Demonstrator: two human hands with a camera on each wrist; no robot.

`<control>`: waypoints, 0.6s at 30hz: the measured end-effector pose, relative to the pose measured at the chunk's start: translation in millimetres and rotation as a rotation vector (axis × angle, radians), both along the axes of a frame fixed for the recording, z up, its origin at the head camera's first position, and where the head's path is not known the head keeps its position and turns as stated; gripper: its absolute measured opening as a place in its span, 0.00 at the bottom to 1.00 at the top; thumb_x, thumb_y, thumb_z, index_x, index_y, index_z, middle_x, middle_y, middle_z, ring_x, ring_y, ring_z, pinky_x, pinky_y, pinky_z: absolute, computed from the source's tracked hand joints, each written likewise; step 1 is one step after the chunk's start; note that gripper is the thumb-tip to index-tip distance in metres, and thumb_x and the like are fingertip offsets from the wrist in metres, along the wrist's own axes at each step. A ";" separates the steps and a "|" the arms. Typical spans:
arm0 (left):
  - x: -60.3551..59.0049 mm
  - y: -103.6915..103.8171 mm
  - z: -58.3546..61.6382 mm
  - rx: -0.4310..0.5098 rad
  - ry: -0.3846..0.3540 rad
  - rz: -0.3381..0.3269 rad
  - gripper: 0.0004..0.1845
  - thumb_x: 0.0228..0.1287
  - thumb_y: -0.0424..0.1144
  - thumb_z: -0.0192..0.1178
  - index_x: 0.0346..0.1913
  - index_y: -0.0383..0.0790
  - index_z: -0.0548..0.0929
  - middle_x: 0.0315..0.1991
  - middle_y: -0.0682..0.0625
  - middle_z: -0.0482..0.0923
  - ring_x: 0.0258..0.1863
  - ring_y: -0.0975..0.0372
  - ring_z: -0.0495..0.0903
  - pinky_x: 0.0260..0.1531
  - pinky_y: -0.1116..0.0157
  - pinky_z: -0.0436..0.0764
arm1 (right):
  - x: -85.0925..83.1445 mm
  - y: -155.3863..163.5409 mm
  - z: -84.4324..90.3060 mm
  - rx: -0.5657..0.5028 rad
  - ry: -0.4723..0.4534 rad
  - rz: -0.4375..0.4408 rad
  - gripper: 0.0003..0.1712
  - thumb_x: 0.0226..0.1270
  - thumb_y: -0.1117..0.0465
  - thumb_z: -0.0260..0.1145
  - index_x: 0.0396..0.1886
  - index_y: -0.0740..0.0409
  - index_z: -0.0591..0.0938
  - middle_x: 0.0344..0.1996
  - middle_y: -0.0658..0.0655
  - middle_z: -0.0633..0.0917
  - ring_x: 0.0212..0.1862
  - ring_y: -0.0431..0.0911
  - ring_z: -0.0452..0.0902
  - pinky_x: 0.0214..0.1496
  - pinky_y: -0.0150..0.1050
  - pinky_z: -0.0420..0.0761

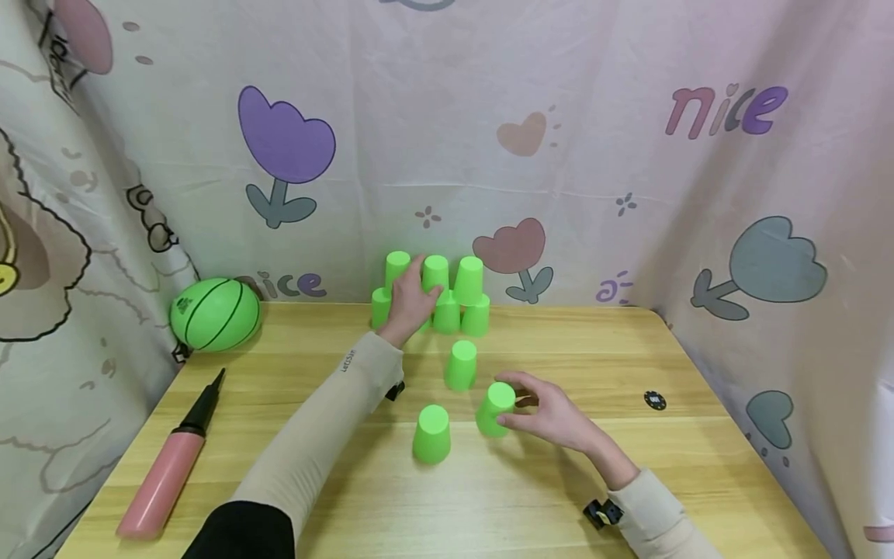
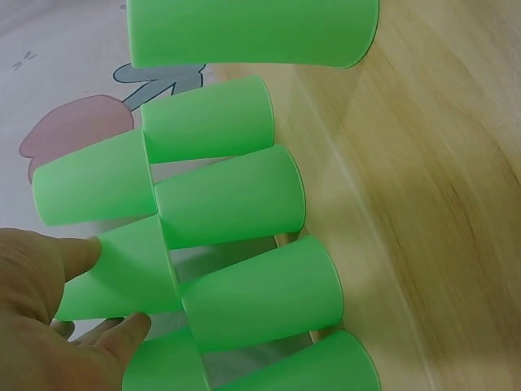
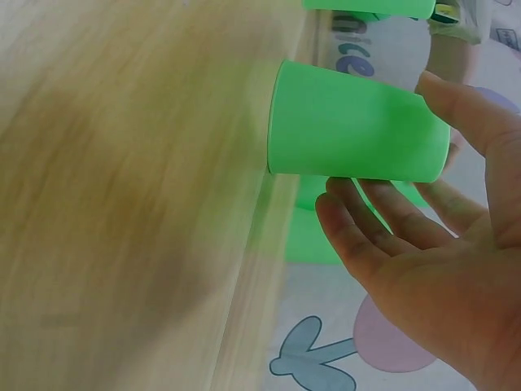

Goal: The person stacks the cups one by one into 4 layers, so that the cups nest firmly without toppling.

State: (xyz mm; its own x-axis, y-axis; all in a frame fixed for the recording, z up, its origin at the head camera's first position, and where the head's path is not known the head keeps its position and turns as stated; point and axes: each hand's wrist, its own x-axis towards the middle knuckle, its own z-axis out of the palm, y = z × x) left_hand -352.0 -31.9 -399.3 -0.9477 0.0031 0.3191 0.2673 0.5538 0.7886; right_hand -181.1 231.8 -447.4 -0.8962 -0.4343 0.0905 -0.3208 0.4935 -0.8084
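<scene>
Green cups stand upside down in two rows against the back curtain, three in the upper row. My left hand [image 1: 410, 303] has its thumb and fingers about the middle upper cup [image 2: 130, 269], pinching it where it rests on the lower row. Part of the row's left side is hidden behind that hand. Nearer the front, my right hand [image 1: 555, 415] holds another upside-down green cup [image 3: 358, 126] by its sides, thumb on one side and fingers on the other. Two more cups stand beside it: one farther back [image 1: 461, 365], one to the left [image 1: 431, 435].
On the left of the wooden table [image 1: 314, 357] lie a green ball [image 1: 215, 314] and a pink hand pump [image 1: 168, 477] with a black nozzle. A black chip [image 1: 655, 400] lies at the right. Patterned curtain [image 1: 419, 155] hangs behind and along both sides.
</scene>
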 end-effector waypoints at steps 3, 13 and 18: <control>-0.8 0.6 -1.1 0.003 -0.001 0.000 0.41 0.69 0.32 0.70 0.80 0.38 0.63 0.76 0.37 0.70 0.75 0.43 0.71 0.76 0.48 0.73 | -0.4 0.1 -2.1 0.000 0.002 0.009 0.38 0.67 0.55 0.77 0.73 0.61 0.75 0.58 0.58 0.86 0.58 0.54 0.84 0.63 0.51 0.87; -7.0 4.6 -0.7 -0.028 0.031 0.001 0.40 0.68 0.30 0.70 0.80 0.38 0.63 0.73 0.35 0.74 0.71 0.41 0.75 0.72 0.48 0.78 | -1.1 -1.4 -3.0 0.002 -0.031 0.011 0.39 0.68 0.55 0.77 0.74 0.62 0.74 0.57 0.56 0.86 0.58 0.53 0.84 0.64 0.50 0.86; -8.0 6.1 0.9 -0.034 0.021 0.003 0.41 0.68 0.29 0.69 0.80 0.38 0.63 0.73 0.35 0.73 0.72 0.42 0.74 0.72 0.48 0.78 | -1.5 -1.0 -3.2 0.004 -0.033 0.018 0.39 0.68 0.55 0.77 0.73 0.63 0.74 0.57 0.58 0.86 0.58 0.53 0.84 0.64 0.52 0.86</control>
State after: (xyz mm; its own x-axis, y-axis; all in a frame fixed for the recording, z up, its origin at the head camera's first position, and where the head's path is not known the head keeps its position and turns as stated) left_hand -360.1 -25.8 -398.4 -0.9407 0.0119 0.3390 0.2824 0.5808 0.7635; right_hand -182.6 230.8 -450.6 -0.8908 -0.4504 0.0598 -0.3031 0.4911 -0.8167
